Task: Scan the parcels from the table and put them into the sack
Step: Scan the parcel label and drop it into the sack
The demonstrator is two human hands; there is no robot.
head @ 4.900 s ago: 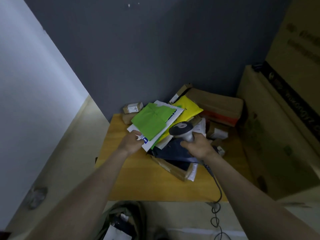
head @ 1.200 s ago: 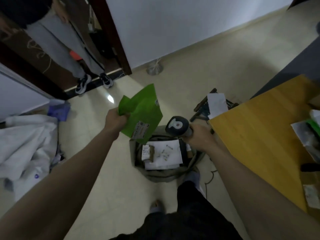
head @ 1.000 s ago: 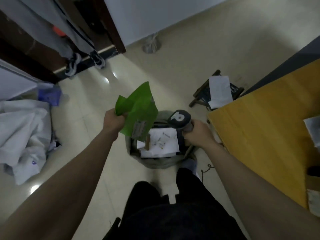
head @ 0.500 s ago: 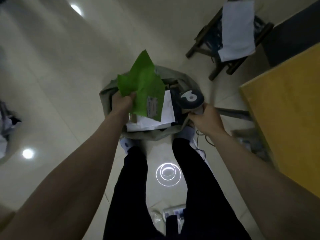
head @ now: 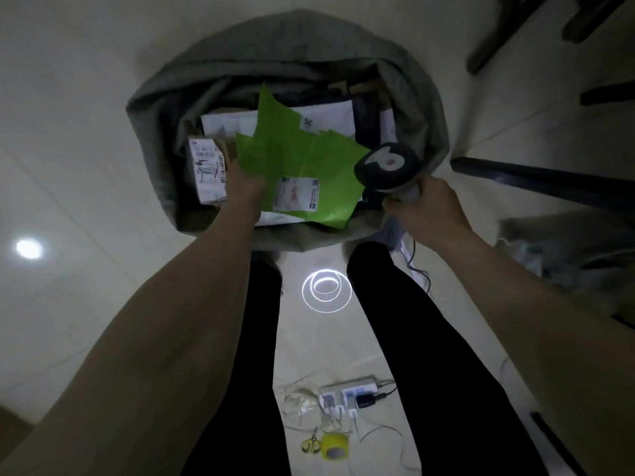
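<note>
An open grey-green sack [head: 419, 97] stands on the floor right below me, filled with parcels. My left hand [head: 245, 182] holds a green mailer bag [head: 302, 156] by its left edge, low inside the sack's mouth, with the white label facing up. It lies over a white parcel [head: 326, 120]. A small labelled box [head: 208, 170] sits at the sack's left side. My right hand [head: 427, 209] grips the handle of a dark barcode scanner [head: 386, 166] over the sack's right rim.
My two legs in black trousers stand just behind the sack. A power strip [head: 350, 395] with cables, yellow tape [head: 335, 448] and small scissors [head: 311, 444] lie on the tiled floor between my feet. Dark furniture legs [head: 543, 182] cross at the right.
The camera has tilted further down over the sack. My left hand has lowered the green mailer from above the sack into its mouth. The scanner stays in my right hand.
</note>
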